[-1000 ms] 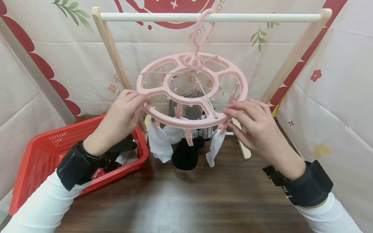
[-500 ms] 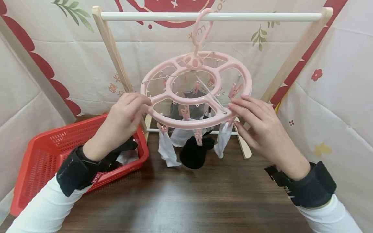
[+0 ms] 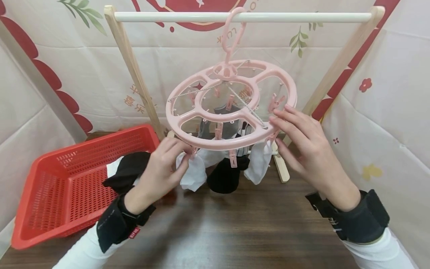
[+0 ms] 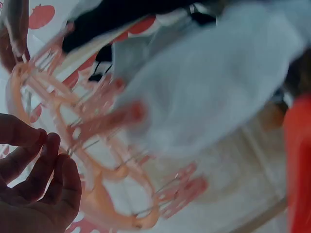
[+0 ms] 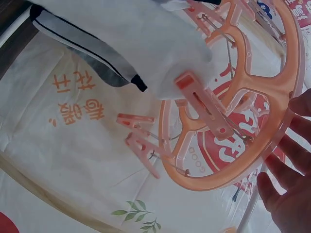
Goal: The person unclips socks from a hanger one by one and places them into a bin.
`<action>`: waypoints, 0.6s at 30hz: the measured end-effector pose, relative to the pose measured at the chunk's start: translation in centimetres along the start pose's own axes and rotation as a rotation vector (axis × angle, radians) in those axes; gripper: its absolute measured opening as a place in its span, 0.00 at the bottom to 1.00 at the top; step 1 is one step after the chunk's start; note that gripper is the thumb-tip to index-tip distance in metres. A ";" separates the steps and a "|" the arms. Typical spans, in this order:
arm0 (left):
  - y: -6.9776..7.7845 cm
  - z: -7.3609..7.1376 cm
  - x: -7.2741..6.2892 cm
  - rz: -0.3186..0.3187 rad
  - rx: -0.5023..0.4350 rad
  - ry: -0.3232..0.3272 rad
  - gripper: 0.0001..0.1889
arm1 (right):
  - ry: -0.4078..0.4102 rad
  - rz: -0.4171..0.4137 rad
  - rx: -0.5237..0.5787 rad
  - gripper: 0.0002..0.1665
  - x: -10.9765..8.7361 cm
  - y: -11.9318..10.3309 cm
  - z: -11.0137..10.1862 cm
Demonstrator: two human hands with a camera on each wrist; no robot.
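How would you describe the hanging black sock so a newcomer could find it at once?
Start at the white rail across the top; a round pink hanger hooks over it. Below the hanger's near edge, the black sock hangs between white socks. Its solid black sets it apart from them.

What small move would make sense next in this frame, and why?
I'd probably send the left hand to the red basket for the black garment. It lies there unhung, while a pink clip on the pink hanger grips nothing. The right hand, at the rim, could steady the hanger.
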State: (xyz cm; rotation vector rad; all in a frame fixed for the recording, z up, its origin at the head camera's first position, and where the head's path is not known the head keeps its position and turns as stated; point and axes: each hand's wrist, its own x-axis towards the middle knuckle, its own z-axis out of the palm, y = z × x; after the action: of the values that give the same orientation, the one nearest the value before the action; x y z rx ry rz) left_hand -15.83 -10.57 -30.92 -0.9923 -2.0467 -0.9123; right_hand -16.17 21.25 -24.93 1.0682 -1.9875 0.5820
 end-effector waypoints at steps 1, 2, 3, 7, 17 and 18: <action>0.1 0.5 -0.3 -0.008 -0.009 0.003 0.08 | 0.010 -0.006 0.006 0.26 0.1 -0.1 0.0; 0.2 0.9 -0.7 -0.015 -0.018 0.004 0.07 | 0.021 -0.012 0.011 0.26 0.1 -0.3 0.0; 0.3 1.3 -1.0 -0.025 -0.026 0.001 0.07 | 0.037 -0.017 0.015 0.25 0.2 -0.4 0.1; 0.5 2.9 -2.0 -0.080 -0.094 -0.017 0.07 | 0.134 -0.009 0.037 0.23 -0.1 -1.4 0.6; 1.0 6.1 -3.4 -0.153 -0.263 -0.045 0.09 | 0.219 0.092 0.088 0.21 -3.1 -3.4 2.7; 1.1 6.3 -3.4 -0.150 -0.270 -0.043 0.09 | 0.210 0.100 0.096 0.21 -3.4 -3.5 2.9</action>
State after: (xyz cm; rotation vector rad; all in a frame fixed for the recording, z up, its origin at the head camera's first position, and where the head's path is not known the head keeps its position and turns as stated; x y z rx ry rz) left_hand -14.95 -6.22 -36.64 -1.0144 -2.0937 -1.2826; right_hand -13.33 18.97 -29.27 0.9277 -1.8514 0.8163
